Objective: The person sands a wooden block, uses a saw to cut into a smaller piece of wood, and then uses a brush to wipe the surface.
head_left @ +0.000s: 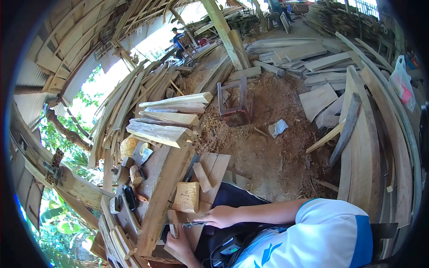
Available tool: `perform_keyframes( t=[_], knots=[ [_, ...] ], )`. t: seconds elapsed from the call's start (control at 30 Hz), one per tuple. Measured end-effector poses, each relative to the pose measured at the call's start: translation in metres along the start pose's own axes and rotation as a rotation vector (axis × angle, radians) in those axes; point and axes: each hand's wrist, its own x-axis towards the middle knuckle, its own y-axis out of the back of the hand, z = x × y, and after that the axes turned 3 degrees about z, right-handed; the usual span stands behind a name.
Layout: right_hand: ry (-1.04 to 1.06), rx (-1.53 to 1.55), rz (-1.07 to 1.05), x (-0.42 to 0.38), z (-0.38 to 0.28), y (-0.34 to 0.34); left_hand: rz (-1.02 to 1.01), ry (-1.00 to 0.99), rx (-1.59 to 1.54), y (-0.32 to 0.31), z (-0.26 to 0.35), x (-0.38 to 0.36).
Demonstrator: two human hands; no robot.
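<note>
Gripping a small wooden piece (173, 223) at the workbench (156, 201) edge, the left hand (178, 244) closes around its lower end. Just right of it, the right hand (220, 216) pinches a thin metal tool (192, 224) whose tip meets that piece. Above both hands a pale wooden block (187, 197) rests; farther up lie stacked planks (167, 120).

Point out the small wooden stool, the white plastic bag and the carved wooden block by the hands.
wooden stool (234, 100), head view, on its red-brown frame.
white plastic bag (401, 82), head view, on its bulging middle.
carved wooden block (187, 196), head view, on its pale upper face.
</note>
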Motion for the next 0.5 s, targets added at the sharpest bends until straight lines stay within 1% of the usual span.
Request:
perform_keyframes(
  t=[0.03,0.1,0.17,0.2,0.27,0.3,0.37,0.5],
  knots=[
    [0.008,0.005,0.007,-0.004,-0.003,0.005,0.031,0.068,-0.084,-0.001,0.001,0.001],
    [0.020,-0.014,0.002,-0.011,-0.011,0.025,0.073,0.028,-0.046,-0.002,-0.011,0.004],
    [0.016,0.010,0.031,-0.019,-0.010,0.035,0.123,0.002,-0.097,-0.001,0.001,0.005],
    [-0.007,0.010,0.019,-0.024,-0.012,0.042,0.128,-0.006,-0.096,-0.001,-0.003,0.005],
    [-0.031,0.015,0.004,-0.029,-0.018,0.057,0.067,-0.061,0.011,-0.002,-0.013,0.004],
    [-0.030,0.015,0.008,-0.026,-0.016,0.056,0.067,-0.065,0.011,-0.006,-0.017,0.006],
    [-0.040,0.063,0.027,-0.017,-0.017,0.047,-0.023,-0.105,0.002,-0.007,-0.016,0.005],
    [-0.052,0.109,0.023,0.005,-0.028,0.030,-0.015,-0.113,-0.049,-0.006,-0.019,0.003]
  ],
)
